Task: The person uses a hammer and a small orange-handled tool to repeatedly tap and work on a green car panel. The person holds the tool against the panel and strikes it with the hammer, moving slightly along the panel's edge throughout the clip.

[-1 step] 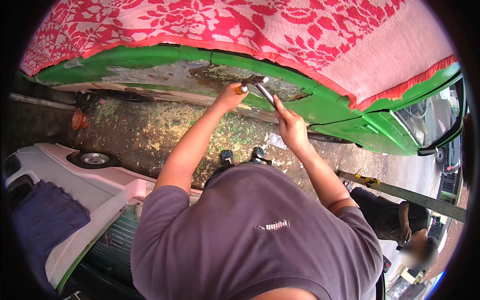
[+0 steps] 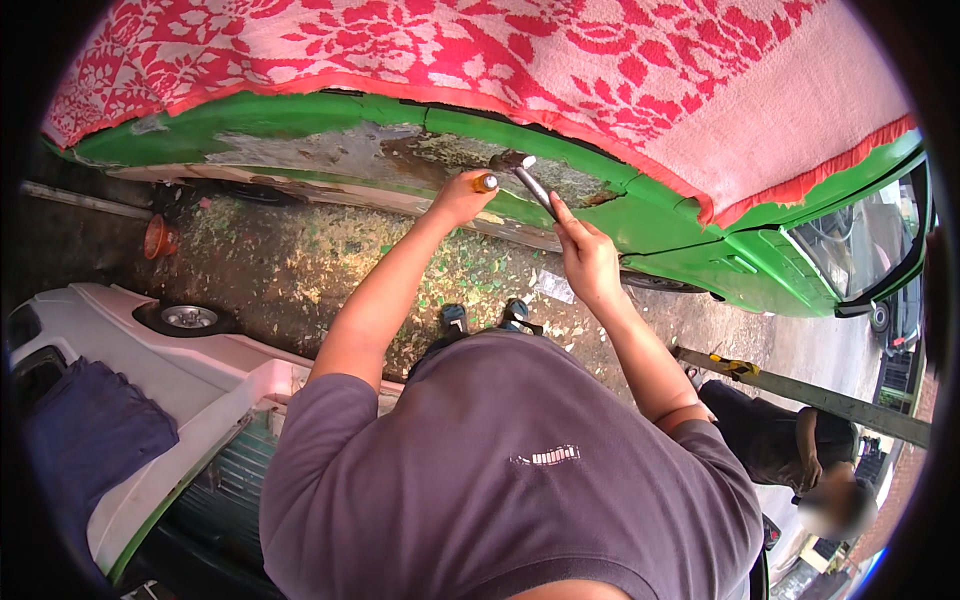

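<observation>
My left hand (image 2: 461, 200) is closed around an amber-handled tool (image 2: 485, 183), its butt end facing up; the working end is hidden, so I cannot tell a chisel from a screwdriver. My right hand (image 2: 590, 260) grips a hammer (image 2: 538, 190) by its shaft, the head just right of the amber handle and a little apart from it. Both tools are at the side of a green car (image 2: 680, 215). There the paint is stripped in a long patch (image 2: 340, 146), grey at left and brownish and flaking near the hammer.
A red-and-pink floral cloth (image 2: 600, 60) drapes over the green car. Paint flakes litter the ground (image 2: 330, 250) around my feet. Behind me at left stands a pale vehicle (image 2: 200, 350) with dark cloth (image 2: 100, 420) on it. A beam (image 2: 830, 400) and another person (image 2: 770, 430) are at right.
The amber handle has tilted so its butt end shows more. The hammer has shifted slightly right and down, away from it. Both hands keep their grip.
</observation>
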